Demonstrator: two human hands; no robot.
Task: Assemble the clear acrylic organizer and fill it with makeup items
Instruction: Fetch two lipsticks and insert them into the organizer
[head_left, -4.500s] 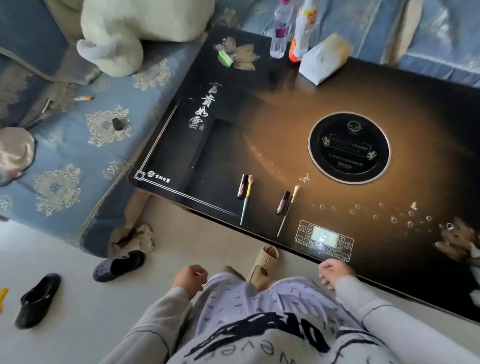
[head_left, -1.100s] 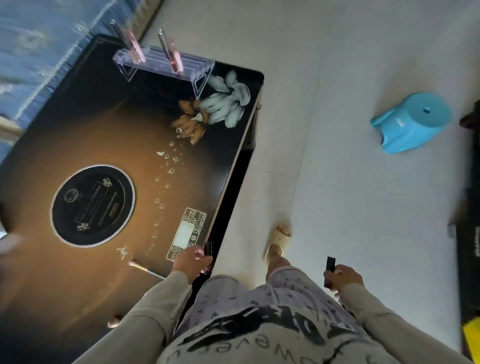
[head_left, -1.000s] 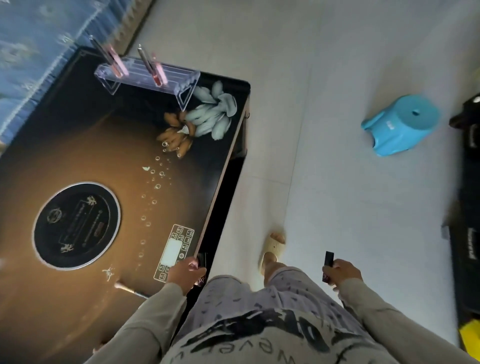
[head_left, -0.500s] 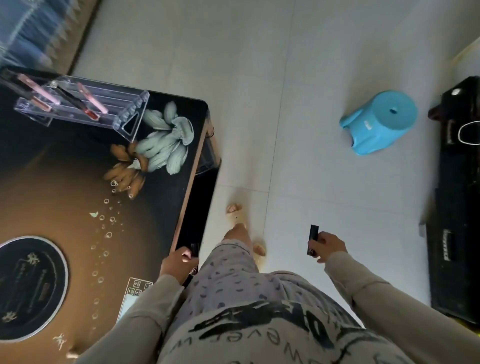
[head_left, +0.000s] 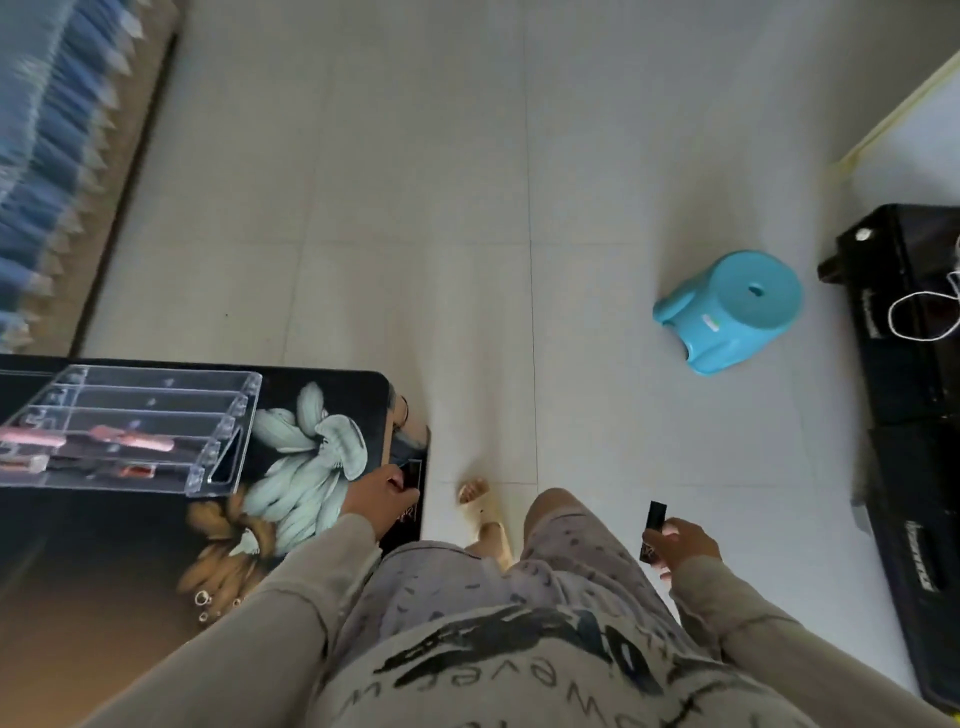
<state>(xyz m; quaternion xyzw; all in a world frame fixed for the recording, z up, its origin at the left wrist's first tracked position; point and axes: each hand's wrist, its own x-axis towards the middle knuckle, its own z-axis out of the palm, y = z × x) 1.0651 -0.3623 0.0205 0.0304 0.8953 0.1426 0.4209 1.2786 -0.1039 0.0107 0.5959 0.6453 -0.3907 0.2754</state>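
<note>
- Standing at the near right corner of the dark worktop (head_left: 104, 545), a person looks down over a printed shirt and patterned shorts; both sleeves reach forward
- left grip (head_left: 382, 499) sits at that corner of the worktop, fingers curled round a small dark tube (head_left: 413, 474); this tube is hard to separate from the dark worktop edge behind it
- right grip (head_left: 680, 543) hangs over the floor (head_left: 467, 208), well to the right of the worktop, clenched round a second dark tube (head_left: 655, 517); its upper end sticks out past the fingers, pointing away from the person
- clear acrylic organizer (head_left: 156, 382) stands on the worktop at the left, near the left grip and well apart from the right one; its long compartments run left to right in steps; pink tubes (head_left: 132, 434) lie lengthwise in the nearer compartments, blurred
- pale flower print (head_left: 306, 457) covers the worktop between the organizer and the left grip
- sandal (head_left: 480, 512) rests on the floor between the two grips, worn on one foot
- blue stool (head_left: 727, 312) sits on the floor to the far right; just beyond it, at the right edge, is a black unit (head_left: 904, 374) with a looped white cord (head_left: 930, 317) on top
- blue fringed sofa (head_left: 47, 156) fills the far left corner
</note>
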